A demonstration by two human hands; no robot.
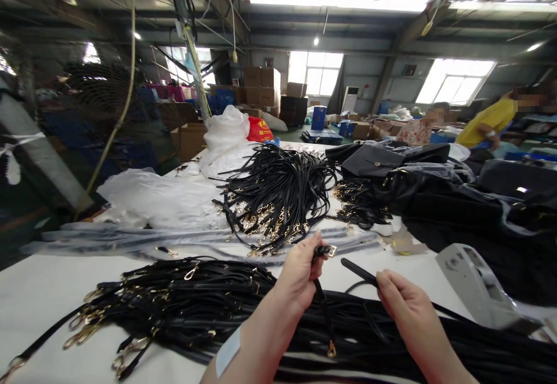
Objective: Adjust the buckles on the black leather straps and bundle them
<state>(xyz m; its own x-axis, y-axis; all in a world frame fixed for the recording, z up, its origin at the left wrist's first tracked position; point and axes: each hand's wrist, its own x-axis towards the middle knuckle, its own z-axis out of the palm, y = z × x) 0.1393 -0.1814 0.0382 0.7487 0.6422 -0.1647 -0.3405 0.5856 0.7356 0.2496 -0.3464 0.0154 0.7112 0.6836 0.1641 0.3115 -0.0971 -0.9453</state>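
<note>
My left hand (301,271) is closed on a short black strap (322,308). A gold buckle (332,251) sticks out to the right of its fingers, and a gold clasp hangs from the strap's lower end. Between thumb and fingers, my right hand (402,297) pinches a long black strap (357,271), its rounded tip pointing left at the buckle. Tip and buckle are a small gap apart. Beneath both hands lies a thick bundle of black straps (209,297) with gold snap hooks, spread across the table (39,291).
Farther back is a pile of black straps (291,184) with gold hooks. Clear plastic bags (161,195) lie left, black bags (435,192) right. A grey tape dispenser (474,285) stands near my right hand. A person in a yellow top (487,123) is at the far right.
</note>
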